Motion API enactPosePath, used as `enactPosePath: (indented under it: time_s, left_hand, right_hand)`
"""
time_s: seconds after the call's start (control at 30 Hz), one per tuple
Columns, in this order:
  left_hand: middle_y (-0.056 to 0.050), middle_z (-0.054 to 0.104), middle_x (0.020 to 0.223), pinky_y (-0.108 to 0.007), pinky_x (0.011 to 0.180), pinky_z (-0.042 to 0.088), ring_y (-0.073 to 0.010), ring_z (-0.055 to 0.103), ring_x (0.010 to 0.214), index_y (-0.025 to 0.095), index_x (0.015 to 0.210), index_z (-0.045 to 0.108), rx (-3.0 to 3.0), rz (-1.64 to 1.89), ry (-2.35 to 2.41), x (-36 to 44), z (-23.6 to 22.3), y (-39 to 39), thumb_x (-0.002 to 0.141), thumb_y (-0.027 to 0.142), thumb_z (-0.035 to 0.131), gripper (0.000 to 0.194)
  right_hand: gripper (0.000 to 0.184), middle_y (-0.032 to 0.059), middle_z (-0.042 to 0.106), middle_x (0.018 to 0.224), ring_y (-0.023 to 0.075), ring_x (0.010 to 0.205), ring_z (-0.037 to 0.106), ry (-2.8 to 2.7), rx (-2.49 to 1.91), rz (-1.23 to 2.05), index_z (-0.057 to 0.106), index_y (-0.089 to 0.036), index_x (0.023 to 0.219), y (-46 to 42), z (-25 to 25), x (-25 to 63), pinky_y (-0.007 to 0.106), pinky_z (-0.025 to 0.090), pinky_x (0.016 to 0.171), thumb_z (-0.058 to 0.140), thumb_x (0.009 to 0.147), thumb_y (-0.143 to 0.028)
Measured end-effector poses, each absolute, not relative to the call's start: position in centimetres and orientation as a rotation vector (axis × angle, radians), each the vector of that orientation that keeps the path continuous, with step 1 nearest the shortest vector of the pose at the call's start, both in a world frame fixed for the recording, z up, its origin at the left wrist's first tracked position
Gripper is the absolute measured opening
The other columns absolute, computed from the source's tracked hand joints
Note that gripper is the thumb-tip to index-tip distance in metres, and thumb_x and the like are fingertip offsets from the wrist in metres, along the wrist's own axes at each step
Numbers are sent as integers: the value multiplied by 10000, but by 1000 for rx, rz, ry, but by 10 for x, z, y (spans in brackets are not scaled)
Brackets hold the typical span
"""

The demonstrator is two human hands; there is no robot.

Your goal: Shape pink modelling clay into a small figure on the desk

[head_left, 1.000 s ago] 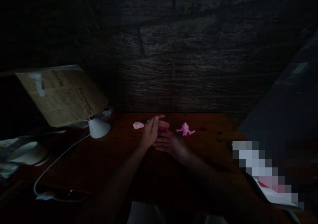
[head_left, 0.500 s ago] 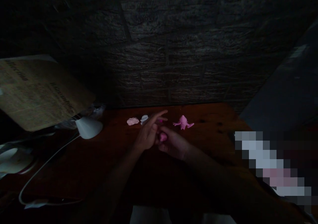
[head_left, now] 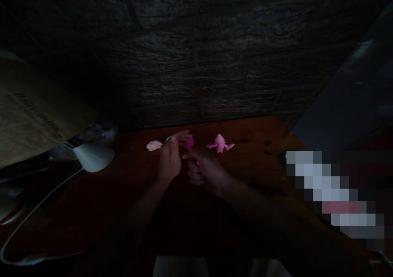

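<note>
My left hand (head_left: 171,158) is held up on edge over the table, its fingers stretched towards the right. My right hand (head_left: 207,172) is close beside it, index finger pointing at the left palm and the other fingers curled in. What these curled fingers hold, if anything, is hidden. Just behind the fingertips shows a magenta lump (head_left: 190,142), like modelling clay. A pink clay frog-like figure (head_left: 220,143) with spread limbs stands to the right. To the left lies a pale pink lump (head_left: 154,145); a white lump (head_left: 168,138) is mostly covered by my left hand.
The wooden table (head_left: 251,140) meets a dark stone-patterned wall (head_left: 221,72). At left are a white cone-shaped lamp-like object (head_left: 93,157) with a cable (head_left: 41,207), and a printed brown paper bag (head_left: 33,117). A blurred-out object (head_left: 325,191) lies at right.
My hands have drawn slightly apart, and the right index finger now points out. The pink lump seen at my right fingers is out of sight. The view has shifted a little to the right and down.
</note>
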State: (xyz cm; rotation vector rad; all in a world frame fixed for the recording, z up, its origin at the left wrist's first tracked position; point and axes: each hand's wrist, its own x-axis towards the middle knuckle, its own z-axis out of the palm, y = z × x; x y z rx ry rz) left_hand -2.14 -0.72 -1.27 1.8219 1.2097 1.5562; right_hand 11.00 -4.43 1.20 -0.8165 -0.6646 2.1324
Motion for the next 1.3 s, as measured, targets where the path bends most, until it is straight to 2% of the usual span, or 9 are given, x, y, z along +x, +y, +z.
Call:
enactPosePath:
  time_s: [0.13, 0.23, 0.37, 0.6, 0.8, 0.9, 0.97, 1.13, 1.3]
  left_hand:
    - [-110, 769, 1006, -320, 764, 559, -197, 720, 892, 162, 1043, 694, 1681, 1673, 1298, -21, -9, -2, 1002, 656, 259, 659]
    - [-106, 769, 1020, -311, 770, 553, -186, 718, 899, 170, 1039, 694, 1716, 1709, 1288, -23, -5, -3, 1007, 648, 252, 652]
    - [-108, 773, 1004, -322, 775, 553, -196, 723, 915, 162, 1063, 701, 1753, 1758, 1310, -29, 3, -6, 1014, 640, 218, 681]
    - [-89, 785, 895, -315, 727, 559, -180, 728, 804, 174, 969, 745, 1989, 1685, 1313, -43, 12, -7, 1040, 546, 258, 617]
    - [-73, 794, 954, -350, 817, 595, -213, 742, 885, 221, 1028, 764, 2441, 986, 1069, -57, 25, -10, 924, 417, 595, 278]
    - [-88, 794, 1032, -363, 811, 626, -237, 756, 917, 232, 1101, 753, 2278, 997, 1078, -60, 15, -17, 818, 421, 746, 341]
    - [-102, 792, 1068, -336, 698, 648, -235, 772, 840, 231, 1149, 742, 2168, 959, 1033, -60, 5, -22, 754, 407, 816, 439]
    - [-97, 795, 1081, -339, 681, 665, -239, 784, 832, 237, 1131, 757, 2026, 955, 1037, -58, -3, -25, 745, 350, 829, 409]
    - [-64, 813, 979, -317, 726, 652, -223, 778, 836, 242, 1009, 787, 2095, 1089, 1107, -65, 1, -21, 774, 324, 793, 249]
  right_hand:
    - [436, -70, 470, 489, 68, 388, 375, -495, -842, 2178, 611, -162, 875, -36, 11, 111, 187, 331, 448, 386, 1038, -497]
    - [325, 12, 658, 702, 102, 547, 594, -475, -750, 2231, 635, -157, 935, -33, 14, 111, 239, 488, 606, 378, 1046, -322]
    - [210, 44, 737, 913, 118, 738, 697, -494, -649, 2183, 660, -161, 987, -34, 14, 113, 286, 546, 815, 450, 999, -160]
    - [80, 73, 751, 949, 170, 924, 723, -648, -550, 2107, 697, -137, 940, -34, 2, 111, 400, 527, 1013, 649, 919, -198]
    - [197, 55, 750, 948, 196, 965, 714, -682, -559, 2066, 689, -172, 878, -35, -8, 108, 430, 557, 969, 802, 808, -317]
    - [194, 57, 750, 992, 190, 970, 717, -657, -596, 2093, 694, -179, 907, -38, -10, 104, 397, 574, 920, 752, 853, -356]
    - [189, 71, 752, 997, 194, 980, 718, -647, -614, 2112, 699, -178, 916, -40, -10, 101, 370, 579, 882, 694, 902, -366]
    - [204, 66, 752, 999, 183, 969, 709, -645, -669, 2089, 711, -191, 971, -42, -6, 102, 349, 563, 867, 643, 946, -382]
    - [257, 45, 742, 1016, 146, 925, 686, -747, -630, 2110, 720, -194, 928, -42, -2, 106, 315, 536, 899, 755, 855, -438]
